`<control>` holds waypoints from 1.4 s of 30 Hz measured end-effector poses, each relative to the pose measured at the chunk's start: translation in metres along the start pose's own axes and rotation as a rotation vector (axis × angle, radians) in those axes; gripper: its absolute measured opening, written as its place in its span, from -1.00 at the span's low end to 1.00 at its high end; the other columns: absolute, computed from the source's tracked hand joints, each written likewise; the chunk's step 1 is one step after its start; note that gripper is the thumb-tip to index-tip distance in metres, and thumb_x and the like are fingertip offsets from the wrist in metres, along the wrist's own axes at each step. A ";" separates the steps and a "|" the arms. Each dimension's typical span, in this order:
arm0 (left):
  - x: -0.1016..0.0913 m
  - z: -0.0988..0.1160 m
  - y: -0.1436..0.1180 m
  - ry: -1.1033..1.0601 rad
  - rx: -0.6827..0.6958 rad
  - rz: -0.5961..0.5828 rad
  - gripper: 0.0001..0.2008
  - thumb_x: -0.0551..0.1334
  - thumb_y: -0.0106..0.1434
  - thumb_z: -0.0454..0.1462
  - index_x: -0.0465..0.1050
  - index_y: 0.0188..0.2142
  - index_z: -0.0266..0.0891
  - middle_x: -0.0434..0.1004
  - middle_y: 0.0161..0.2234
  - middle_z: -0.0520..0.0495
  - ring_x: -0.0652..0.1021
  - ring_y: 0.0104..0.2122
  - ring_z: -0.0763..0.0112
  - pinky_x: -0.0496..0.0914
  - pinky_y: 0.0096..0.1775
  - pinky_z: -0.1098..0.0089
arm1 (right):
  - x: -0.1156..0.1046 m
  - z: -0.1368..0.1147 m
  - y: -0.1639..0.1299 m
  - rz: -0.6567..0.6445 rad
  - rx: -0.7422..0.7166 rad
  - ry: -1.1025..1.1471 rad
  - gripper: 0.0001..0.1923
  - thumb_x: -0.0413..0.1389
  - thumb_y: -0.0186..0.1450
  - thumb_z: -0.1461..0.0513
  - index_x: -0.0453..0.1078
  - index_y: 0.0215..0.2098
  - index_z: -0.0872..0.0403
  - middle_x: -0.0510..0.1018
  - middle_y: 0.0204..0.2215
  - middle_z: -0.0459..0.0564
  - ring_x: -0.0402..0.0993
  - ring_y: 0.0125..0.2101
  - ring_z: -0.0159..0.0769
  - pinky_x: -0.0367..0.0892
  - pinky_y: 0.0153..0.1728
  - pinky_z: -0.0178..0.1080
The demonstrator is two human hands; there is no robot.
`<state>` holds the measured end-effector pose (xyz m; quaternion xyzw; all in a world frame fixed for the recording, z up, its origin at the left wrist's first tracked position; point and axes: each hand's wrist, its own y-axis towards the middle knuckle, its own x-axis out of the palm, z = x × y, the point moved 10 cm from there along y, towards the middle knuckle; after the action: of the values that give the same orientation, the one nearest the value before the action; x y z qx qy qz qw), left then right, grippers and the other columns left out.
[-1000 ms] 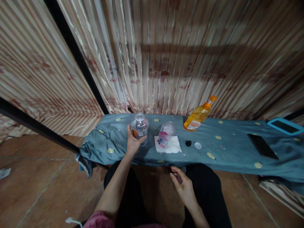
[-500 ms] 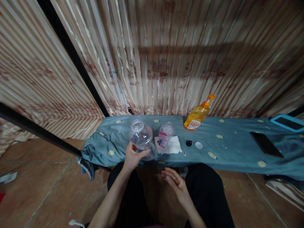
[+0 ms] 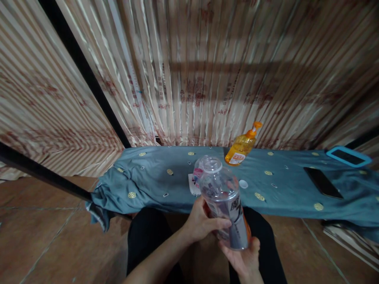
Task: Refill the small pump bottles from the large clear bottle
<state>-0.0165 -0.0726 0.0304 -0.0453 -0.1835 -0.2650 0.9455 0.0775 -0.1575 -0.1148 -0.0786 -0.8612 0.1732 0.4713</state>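
Note:
A large clear plastic bottle [image 3: 220,185] with no cap on its mouth is held up in front of the cloth-covered surface, tilted a little. My left hand [image 3: 204,223] is closed around its side, thumb across the front. Under its base, my right hand [image 3: 242,252] grips the lower end with fingers curled around it. Behind the big bottle, a smaller clear bottle with a pink label [image 3: 197,173] stands partly hidden on a white cloth [image 3: 194,185]. A white cap [image 3: 243,184] lies just to the right.
An orange pump bottle [image 3: 239,150] stands near the back edge of the blue-grey cloth [image 3: 166,189]. To the right lie a dark phone [image 3: 322,182] and a blue-framed device [image 3: 348,156]. A striped curtain [image 3: 195,79] hangs behind, and a black pole [image 3: 85,79] slants at the left.
The large bottle has been lifted off the surface and brought right and towards me. My right hand has risen and taken hold of its base. The view has shifted slightly.

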 end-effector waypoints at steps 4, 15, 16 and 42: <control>-0.021 0.031 0.008 0.248 0.220 0.003 -0.14 0.46 -0.04 0.23 0.47 0.12 -0.22 0.54 0.16 -0.27 0.51 0.19 -0.12 0.38 0.25 0.00 | -0.013 -0.024 -0.009 0.032 -0.021 0.024 -0.26 0.43 -0.17 -0.27 0.61 -0.05 -0.25 0.67 0.00 0.10 0.66 -0.11 0.13 0.57 -0.18 0.09; -0.091 0.040 0.095 0.823 0.469 0.384 0.04 0.58 -0.06 -0.06 0.13 0.33 -0.11 0.27 0.33 -0.31 0.32 0.34 -0.12 0.19 0.35 -0.19 | -0.020 -0.088 -0.028 0.188 -0.144 0.026 -0.45 0.38 0.05 -0.15 0.60 -0.01 -0.27 0.69 -0.03 0.08 0.67 -0.08 0.09 0.58 -0.15 0.01; -0.090 0.032 0.100 0.817 0.453 0.381 0.04 0.57 -0.05 -0.07 0.12 0.33 -0.13 0.27 0.32 -0.33 0.33 0.34 -0.13 0.19 0.35 -0.19 | -0.021 -0.089 -0.028 0.202 -0.145 0.019 -0.46 0.38 0.05 -0.15 0.62 -0.02 -0.24 0.69 -0.04 0.11 0.67 -0.09 0.10 0.58 -0.15 0.02; -0.074 0.009 0.091 0.868 0.520 0.221 -0.05 0.51 0.04 -0.27 0.07 0.33 -0.03 0.37 0.24 -0.20 0.44 0.24 -0.03 0.35 0.27 -0.16 | 0.007 -0.113 -0.063 0.463 -0.276 -0.306 -0.50 0.40 0.03 -0.11 0.64 -0.09 -0.19 0.72 -0.11 0.04 0.69 -0.16 0.02 0.59 -0.26 -0.17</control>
<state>-0.0306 0.0430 0.0122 0.2861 0.1717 -0.1037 0.9370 0.1705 -0.1888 -0.0296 -0.3091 -0.8967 0.1672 0.2692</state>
